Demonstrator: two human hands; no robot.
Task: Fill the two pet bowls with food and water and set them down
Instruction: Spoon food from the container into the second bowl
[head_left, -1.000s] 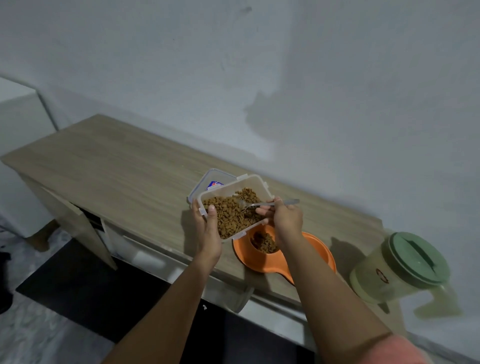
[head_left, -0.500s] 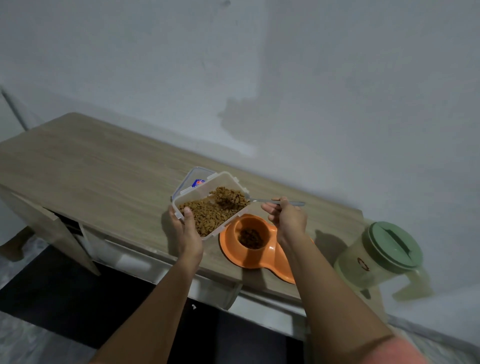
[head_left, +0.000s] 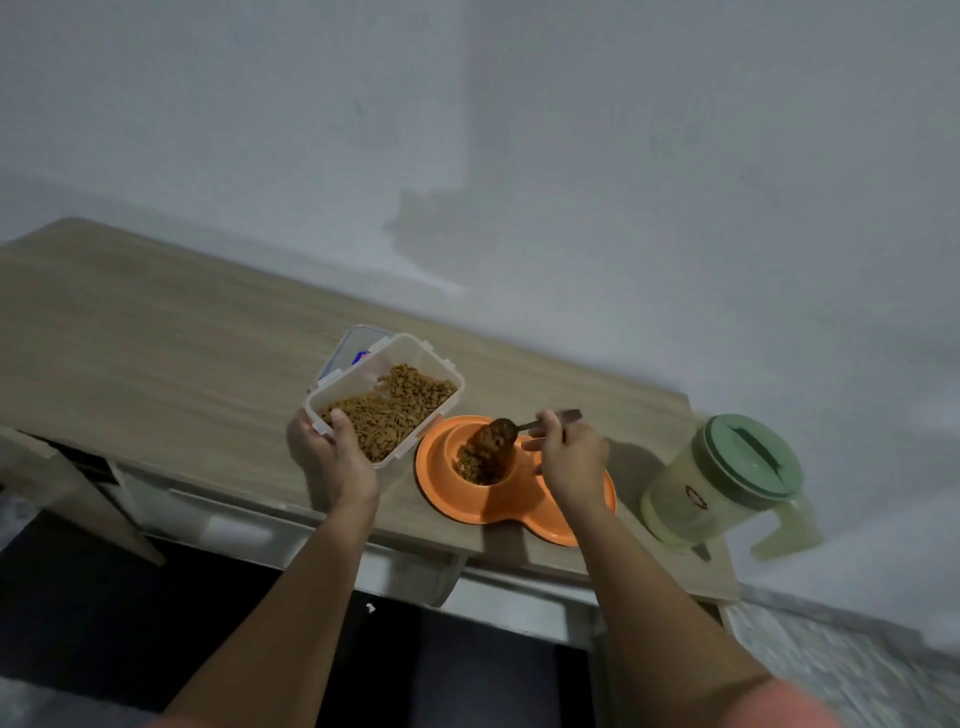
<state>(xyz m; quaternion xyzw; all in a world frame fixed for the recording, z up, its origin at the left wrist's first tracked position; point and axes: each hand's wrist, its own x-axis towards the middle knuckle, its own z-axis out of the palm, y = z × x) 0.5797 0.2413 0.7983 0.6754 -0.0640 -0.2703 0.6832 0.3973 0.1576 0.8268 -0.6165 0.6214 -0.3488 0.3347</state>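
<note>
One bowl (head_left: 480, 460) is being filled: right hand (head_left: 569, 457) pinches spoon (head_left: 511, 428), tipping kibble; left hand (head_left: 340, 457) clasps tub (head_left: 384, 400). Next, judged: water from jug (head_left: 722, 480).

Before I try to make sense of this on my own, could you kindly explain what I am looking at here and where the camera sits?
There is no machine here: a person wears a wide-angle camera on the head, so the picture looks forward and down along both bare arms. The left hand holds a clear plastic container of dry pet food, tilted over a wooden tabletop. The right hand holds a spoon and tips kibble into the left well of an orange double pet bowl, which rests near the table's front edge. The other well is hidden behind the right hand. The container's lid lies behind it. To the right stands a pitcher with a green lid, not yet touched.
</note>
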